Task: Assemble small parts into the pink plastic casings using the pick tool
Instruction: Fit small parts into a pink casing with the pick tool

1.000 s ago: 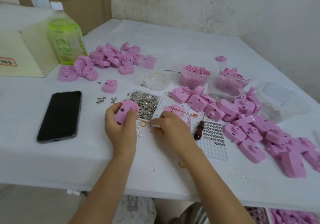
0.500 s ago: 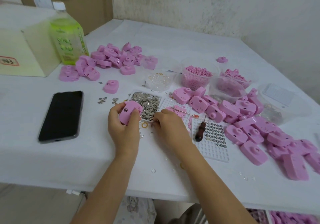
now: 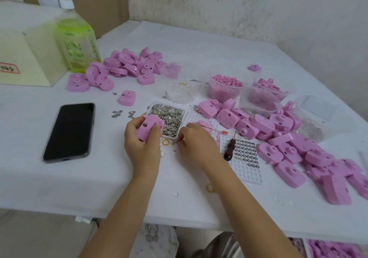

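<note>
though boxy, smooth round-cornered pink casing (image 3: 150, 127)

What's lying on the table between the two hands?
In the head view, a small yellow ring lies on the white table between the left hand, holding a pink casing, and the right hand, with tiny clear bits beside it.

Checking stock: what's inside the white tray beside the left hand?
Small silvery metal pieces fill the tray; the pink casing held by the left hand covers its near-left corner, hiding what lies there.
</note>
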